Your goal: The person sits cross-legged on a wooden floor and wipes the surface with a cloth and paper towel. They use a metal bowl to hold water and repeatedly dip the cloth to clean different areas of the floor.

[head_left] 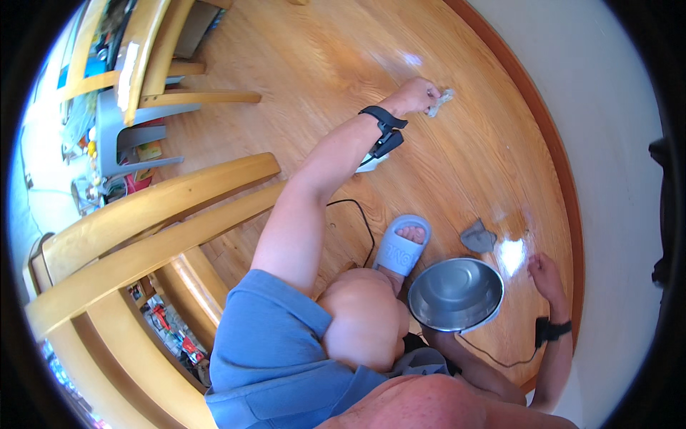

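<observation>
My left hand [414,97] reaches far out over the wooden floor [307,79]. Its fingers are closed on a crumpled, pale wipe or tissue [441,104], which touches or nearly touches the boards. Off to the right, beside the wall, my right hand [547,277] is held with loosely bent fingers and nothing visible in it. A round, shiny metal basin [456,294] stands left of that hand, close to my leg. Just beyond the basin lies a bunched grey cloth [477,236]. A white object [371,164] is partly hidden under my left forearm.
A brown baseboard [554,136] and white wall [607,93] curve along the right. Wooden chairs [164,207] and a grey plastic stool [114,136] crowd the left. My foot is in a blue-grey slipper [402,245]; a black cable [366,222] runs beside it.
</observation>
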`<state>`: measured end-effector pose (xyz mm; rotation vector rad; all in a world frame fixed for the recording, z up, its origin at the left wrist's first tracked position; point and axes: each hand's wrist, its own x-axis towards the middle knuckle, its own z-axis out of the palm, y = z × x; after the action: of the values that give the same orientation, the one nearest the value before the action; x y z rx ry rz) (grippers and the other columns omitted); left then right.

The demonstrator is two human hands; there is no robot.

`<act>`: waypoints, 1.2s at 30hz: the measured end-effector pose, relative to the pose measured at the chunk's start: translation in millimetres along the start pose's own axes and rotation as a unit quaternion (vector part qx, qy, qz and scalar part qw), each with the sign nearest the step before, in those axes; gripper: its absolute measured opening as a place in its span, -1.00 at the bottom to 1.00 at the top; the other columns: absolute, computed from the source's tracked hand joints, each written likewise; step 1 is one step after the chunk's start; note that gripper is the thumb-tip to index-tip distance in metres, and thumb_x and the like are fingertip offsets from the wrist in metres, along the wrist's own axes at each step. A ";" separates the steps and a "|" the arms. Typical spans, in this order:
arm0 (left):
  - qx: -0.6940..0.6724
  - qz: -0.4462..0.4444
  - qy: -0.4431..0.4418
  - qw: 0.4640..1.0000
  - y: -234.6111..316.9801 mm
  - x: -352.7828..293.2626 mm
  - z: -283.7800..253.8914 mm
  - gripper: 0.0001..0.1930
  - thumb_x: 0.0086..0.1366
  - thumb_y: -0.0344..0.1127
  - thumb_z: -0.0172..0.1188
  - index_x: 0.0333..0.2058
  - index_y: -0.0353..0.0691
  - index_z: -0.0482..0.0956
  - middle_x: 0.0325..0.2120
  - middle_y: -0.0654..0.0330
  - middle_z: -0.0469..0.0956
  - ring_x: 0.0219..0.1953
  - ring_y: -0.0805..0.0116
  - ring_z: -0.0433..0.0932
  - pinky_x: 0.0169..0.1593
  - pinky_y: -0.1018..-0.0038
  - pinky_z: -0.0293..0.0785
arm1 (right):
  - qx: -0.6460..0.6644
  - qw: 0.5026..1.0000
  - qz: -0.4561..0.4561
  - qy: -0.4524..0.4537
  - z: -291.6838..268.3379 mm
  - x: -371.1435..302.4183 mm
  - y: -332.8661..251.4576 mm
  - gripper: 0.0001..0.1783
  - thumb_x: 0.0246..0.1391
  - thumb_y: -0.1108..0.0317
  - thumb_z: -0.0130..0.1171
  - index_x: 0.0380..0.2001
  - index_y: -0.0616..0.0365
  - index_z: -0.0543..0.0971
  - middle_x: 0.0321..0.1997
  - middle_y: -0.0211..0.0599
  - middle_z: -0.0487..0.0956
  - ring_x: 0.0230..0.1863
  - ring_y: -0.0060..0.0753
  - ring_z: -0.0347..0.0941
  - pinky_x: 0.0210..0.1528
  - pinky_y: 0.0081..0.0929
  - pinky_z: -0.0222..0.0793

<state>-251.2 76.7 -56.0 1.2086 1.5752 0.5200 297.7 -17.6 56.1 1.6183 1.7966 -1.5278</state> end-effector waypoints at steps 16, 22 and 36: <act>0.313 -0.256 0.448 0.797 -264.9 -110.5 -291.4 -0.77 0.18 -0.21 0.12 -0.31 -0.18 0.68 -0.37 -0.08 0.62 -0.33 -0.09 0.60 -0.23 0.14 0.49 | 0.080 0.990 0.113 0.009 -14.1 -46.3 -0.5 -0.83 0.25 0.39 -0.05 -0.37 0.26 0.45 -0.50 -0.35 0.48 -0.46 -0.53 0.44 -0.39 -0.55 0.40; 0.059 -0.114 0.400 0.907 -222.6 -72.9 -268.6 -0.88 0.22 -0.39 0.18 -0.32 -0.27 0.65 -0.52 0.15 0.60 -0.49 0.37 0.56 -0.39 0.46 0.49 | 0.117 0.988 0.092 0.028 -21.0 -32.2 -1.6 -0.83 0.26 0.38 -0.04 -0.30 0.26 0.47 -0.46 -0.39 0.48 -0.44 -0.55 0.43 -0.36 -0.58 0.39; 0.249 0.178 0.071 0.949 -28.2 -30.4 -7.6 -0.92 0.13 -0.46 0.23 -0.36 -0.21 0.63 -0.50 0.10 0.53 -0.39 0.22 0.54 -0.30 0.39 0.45 | 0.091 0.988 0.089 0.085 -19.7 -107.1 57.3 -0.85 0.21 0.44 -0.05 -0.26 0.27 0.48 -0.47 -0.37 0.47 -0.45 -0.56 0.43 -0.38 -0.57 0.39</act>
<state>-271.6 40.3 -61.8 1.9002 1.6719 0.4551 390.1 -71.0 117.4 1.9911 1.5795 -1.5528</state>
